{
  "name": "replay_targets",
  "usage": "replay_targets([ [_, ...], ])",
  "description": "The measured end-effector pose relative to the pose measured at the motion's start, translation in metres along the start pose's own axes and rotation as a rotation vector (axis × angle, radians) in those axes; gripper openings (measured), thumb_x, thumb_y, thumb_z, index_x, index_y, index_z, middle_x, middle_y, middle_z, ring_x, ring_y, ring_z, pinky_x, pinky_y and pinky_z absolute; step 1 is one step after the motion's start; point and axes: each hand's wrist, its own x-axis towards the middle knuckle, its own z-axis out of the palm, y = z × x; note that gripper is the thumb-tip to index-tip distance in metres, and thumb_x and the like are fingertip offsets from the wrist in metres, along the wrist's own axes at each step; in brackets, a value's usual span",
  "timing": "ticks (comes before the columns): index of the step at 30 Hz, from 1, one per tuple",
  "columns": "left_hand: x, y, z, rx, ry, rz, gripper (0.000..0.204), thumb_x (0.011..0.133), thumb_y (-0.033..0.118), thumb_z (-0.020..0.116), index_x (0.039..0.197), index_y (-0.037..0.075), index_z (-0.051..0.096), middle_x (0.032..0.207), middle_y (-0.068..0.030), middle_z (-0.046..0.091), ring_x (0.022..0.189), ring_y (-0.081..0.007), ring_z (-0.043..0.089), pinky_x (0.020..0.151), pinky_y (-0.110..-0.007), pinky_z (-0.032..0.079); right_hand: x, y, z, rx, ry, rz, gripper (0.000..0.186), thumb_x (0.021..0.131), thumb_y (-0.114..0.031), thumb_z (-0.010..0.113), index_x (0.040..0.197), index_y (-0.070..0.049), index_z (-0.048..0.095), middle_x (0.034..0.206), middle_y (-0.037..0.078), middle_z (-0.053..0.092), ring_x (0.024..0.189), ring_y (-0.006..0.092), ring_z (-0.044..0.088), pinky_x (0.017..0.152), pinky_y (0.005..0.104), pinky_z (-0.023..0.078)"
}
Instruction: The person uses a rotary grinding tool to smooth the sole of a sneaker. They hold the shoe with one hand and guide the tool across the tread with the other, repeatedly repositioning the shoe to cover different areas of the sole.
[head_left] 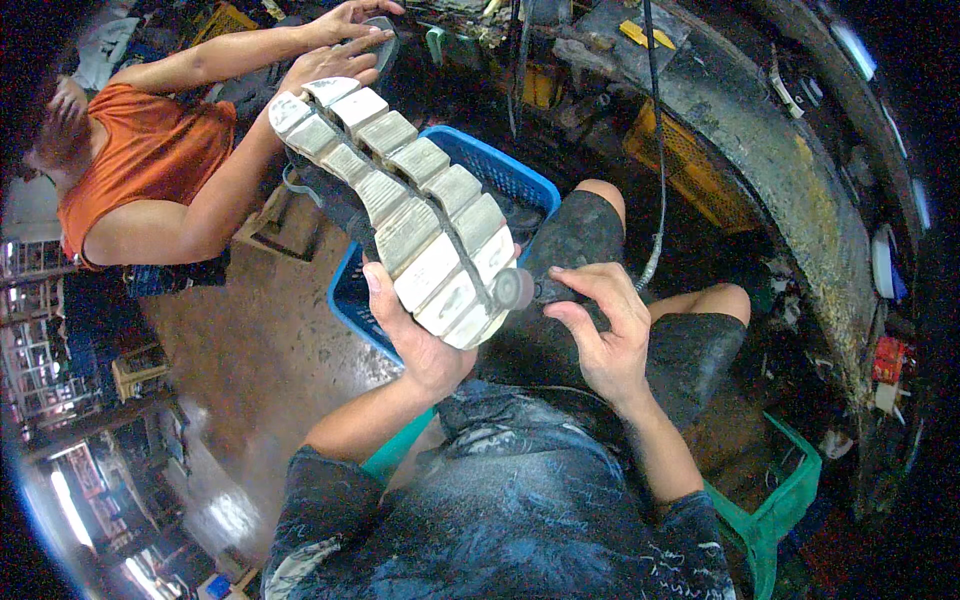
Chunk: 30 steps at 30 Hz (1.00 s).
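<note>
The left hand (427, 347) grips one end of a shoe (405, 225), sole up. The right hand (612, 325), forearm angled inward, pinches a tool (553, 290) at that end.

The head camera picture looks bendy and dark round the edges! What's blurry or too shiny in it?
Head view: the workbench at right curves, fisheye bending; the shoe sole has bright, nearly washed-out blocks; glare whitens the floor at lower left; the round tool tip looks slightly smeared.
</note>
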Motion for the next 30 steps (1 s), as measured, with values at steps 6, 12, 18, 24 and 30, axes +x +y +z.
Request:
replay_targets([
  [6, -0.001, 0.002, 0.0, -0.021, 0.0, -0.005, 0.107, 0.1, 0.088, 0.029, 0.166, 0.004, 0.041, 0.156, -0.0235, 0.059, 0.137, -0.0432, 0.064, 0.116, -0.057, 0.052, -0.002, -0.002, 0.003, -0.002, -0.023, -0.028, 0.031, 0.088, -0.008, 0.086, 0.117, 0.001, 0.077, 0.113, 0.015, 0.079, 0.102, 0.0292, 0.072, 0.092, 0.0386, 0.056],
  [12, 0.0, 0.005, -0.004, -0.008, -0.021, 0.011, 0.1, 0.104, 0.084, 0.029, 0.166, 0.006, 0.04, 0.153, -0.0219, 0.061, 0.132, -0.0419, 0.067, 0.114, -0.056, 0.054, -0.001, -0.004, 0.004, 0.004, -0.009, -0.014, 0.03, 0.088, -0.007, 0.085, 0.116, 0.001, 0.078, 0.112, 0.015, 0.078, 0.101, 0.0291, 0.072, 0.092, 0.038, 0.056],
  [18, 0.004, 0.014, -0.005, 0.005, -0.002, 0.075, 0.087, 0.11, 0.076, 0.031, 0.161, 0.006, 0.042, 0.145, -0.0206, 0.066, 0.121, -0.0409, 0.072, 0.105, -0.053, 0.06, 0.003, -0.004, 0.005, 0.02, 0.032, 0.006, 0.033, 0.086, -0.01, 0.086, 0.117, -0.004, 0.079, 0.107, 0.013, 0.076, 0.099, 0.0317, 0.071, 0.091, 0.0424, 0.055],
  [24, 0.001, 0.022, -0.01, 0.04, -0.055, 0.014, 0.087, 0.109, 0.076, 0.032, 0.155, 0.004, 0.051, 0.142, -0.0192, 0.068, 0.119, -0.0385, 0.072, 0.103, -0.05, 0.059, 0.001, -0.004, 0.01, 0.046, 0.025, 0.009, 0.033, 0.086, -0.013, 0.087, 0.117, -0.004, 0.079, 0.107, 0.013, 0.076, 0.1, 0.0314, 0.071, 0.09, 0.042, 0.054],
  [30, 0.003, 0.028, -0.014, -0.209, -0.255, -0.039, 0.089, 0.108, 0.077, 0.031, 0.158, 0.007, 0.052, 0.147, -0.0173, 0.067, 0.128, -0.037, 0.069, 0.11, -0.051, 0.056, 0.0, -0.001, 0.014, 0.024, 0.023, -0.031, 0.033, 0.087, -0.018, 0.088, 0.117, -0.006, 0.08, 0.106, 0.012, 0.075, 0.099, 0.0305, 0.07, 0.089, 0.0408, 0.052],
])
